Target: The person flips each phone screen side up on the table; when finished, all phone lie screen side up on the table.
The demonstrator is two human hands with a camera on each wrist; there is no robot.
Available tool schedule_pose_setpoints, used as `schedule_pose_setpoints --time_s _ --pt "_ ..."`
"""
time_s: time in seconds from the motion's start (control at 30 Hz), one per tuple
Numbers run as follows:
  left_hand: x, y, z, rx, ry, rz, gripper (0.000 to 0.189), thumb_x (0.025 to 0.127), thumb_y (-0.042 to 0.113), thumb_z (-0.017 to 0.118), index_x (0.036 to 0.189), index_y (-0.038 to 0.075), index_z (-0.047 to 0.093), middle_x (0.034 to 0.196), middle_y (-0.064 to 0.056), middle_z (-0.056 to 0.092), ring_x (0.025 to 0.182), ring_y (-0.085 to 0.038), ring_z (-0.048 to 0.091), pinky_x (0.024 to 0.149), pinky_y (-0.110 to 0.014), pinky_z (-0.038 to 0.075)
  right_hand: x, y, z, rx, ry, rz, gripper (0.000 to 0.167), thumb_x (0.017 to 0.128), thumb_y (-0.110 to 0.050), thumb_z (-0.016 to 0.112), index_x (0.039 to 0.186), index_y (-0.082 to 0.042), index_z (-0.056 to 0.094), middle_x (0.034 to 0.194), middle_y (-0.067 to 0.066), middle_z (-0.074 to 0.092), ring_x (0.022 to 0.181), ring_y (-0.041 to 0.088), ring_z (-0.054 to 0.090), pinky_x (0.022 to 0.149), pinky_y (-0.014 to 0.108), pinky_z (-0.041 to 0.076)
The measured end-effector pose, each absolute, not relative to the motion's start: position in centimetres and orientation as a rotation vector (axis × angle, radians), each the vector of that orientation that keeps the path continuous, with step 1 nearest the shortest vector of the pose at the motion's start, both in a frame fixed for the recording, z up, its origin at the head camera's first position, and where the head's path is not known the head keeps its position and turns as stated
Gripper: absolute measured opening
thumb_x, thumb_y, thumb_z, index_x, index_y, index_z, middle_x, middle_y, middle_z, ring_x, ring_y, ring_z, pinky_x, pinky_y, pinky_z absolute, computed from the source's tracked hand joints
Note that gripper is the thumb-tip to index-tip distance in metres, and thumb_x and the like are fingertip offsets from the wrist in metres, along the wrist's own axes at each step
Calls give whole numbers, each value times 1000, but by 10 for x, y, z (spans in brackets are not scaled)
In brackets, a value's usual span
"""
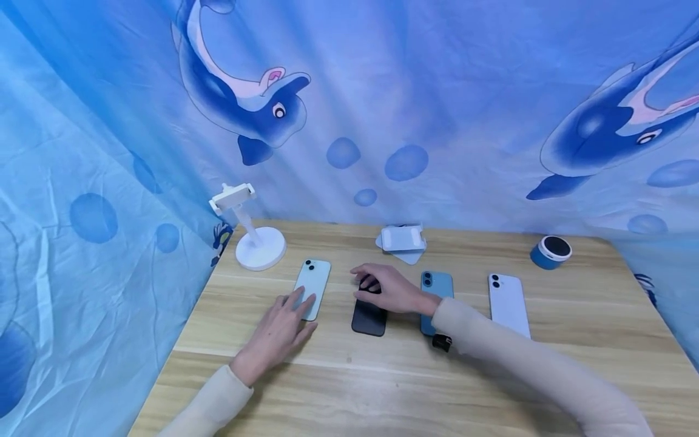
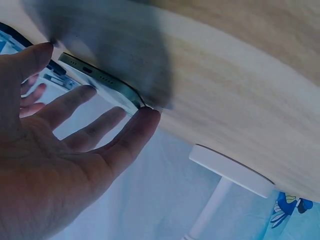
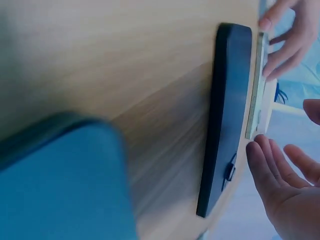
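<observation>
In the head view my left hand [image 1: 276, 334] reaches over a pale mint phone [image 1: 315, 280], which lies back up. Its fingertips rest on or just above the lower half, with the fingers spread; the left wrist view shows them along the phone's edge [image 2: 107, 81]. My right hand [image 1: 392, 290] is over the upper part of a black phone [image 1: 369, 320], covering some of it. Its fingers are loosely bent; in the right wrist view the fingertips are beside the black phone [image 3: 229, 95], gripping nothing visible. A blue phone [image 1: 443, 285] lies under the right wrist.
A lilac-white phone [image 1: 508, 300] lies further right, partly behind the right sleeve. At the table's back stand a white round-based phone holder [image 1: 261, 249], a small white folding stand [image 1: 401, 238] and a blue-and-white cylinder with a dark top [image 1: 550, 252]. Dolphin-print curtains [image 1: 464, 79] hang behind.
</observation>
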State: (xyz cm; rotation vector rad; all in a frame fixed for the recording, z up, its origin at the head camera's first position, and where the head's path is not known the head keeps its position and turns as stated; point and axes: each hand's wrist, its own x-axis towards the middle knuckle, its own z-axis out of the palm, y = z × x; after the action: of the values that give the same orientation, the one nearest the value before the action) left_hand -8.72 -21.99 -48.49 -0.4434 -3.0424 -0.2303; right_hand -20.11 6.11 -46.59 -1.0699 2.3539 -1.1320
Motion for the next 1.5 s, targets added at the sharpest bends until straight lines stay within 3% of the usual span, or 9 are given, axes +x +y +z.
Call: schedule_pose_setpoints --time_s 0.13,0.27,0.5,0.73,1.23,1.5 --pt "-90 -218 -485 -433 -3050 -245 59 100 42 69 149 11 58 156 -24 51 131 -45 57 106 -56 52 -212 45 -471 -1022 2328 -1147 51 103 -26 67 148 -5 54 135 13 66 116 21 69 95 30 59" --pt "-93 -214 -485 -450 -3042 -252 57 101 37 68 149 10 57 153 -27 52 130 -48 58 105 -59 53 -223 30 -479 -992 2357 -1172 45 103 -23 67 142 -3 59 133 13 69 114 23 71 96 34 59" --pt "-93 -208 -488 -466 -2998 -194 55 100 36 69 147 9 59 147 -30 55 121 -50 63 95 -58 58 -237 9 -487 -918 2412 -1206 42 101 -18 68 138 1 61 128 16 70 111 26 71 99 38 57" --pt "-95 -206 -488 -479 -2965 -83 53 100 37 70 143 7 61 140 -30 59 112 -48 68 87 -54 61 -245 -9 -489 -898 2446 -1180 45 99 -18 69 138 3 62 119 17 69 98 22 67 90 33 55" --pt "-95 -201 -485 -382 -3003 -242 53 98 34 73 142 6 64 144 -31 58 124 -53 61 92 -59 59 -242 -33 -491 -678 2601 -1098 39 94 -30 78 126 -10 71 108 4 69 93 16 59 83 29 48" --pt "-95 -201 -483 -387 -3023 -201 51 99 33 72 142 9 64 142 -30 58 124 -51 61 90 -57 60 -239 -37 -486 -633 2603 -1080 41 91 -30 81 126 -10 70 110 5 70 97 17 61 85 31 50"
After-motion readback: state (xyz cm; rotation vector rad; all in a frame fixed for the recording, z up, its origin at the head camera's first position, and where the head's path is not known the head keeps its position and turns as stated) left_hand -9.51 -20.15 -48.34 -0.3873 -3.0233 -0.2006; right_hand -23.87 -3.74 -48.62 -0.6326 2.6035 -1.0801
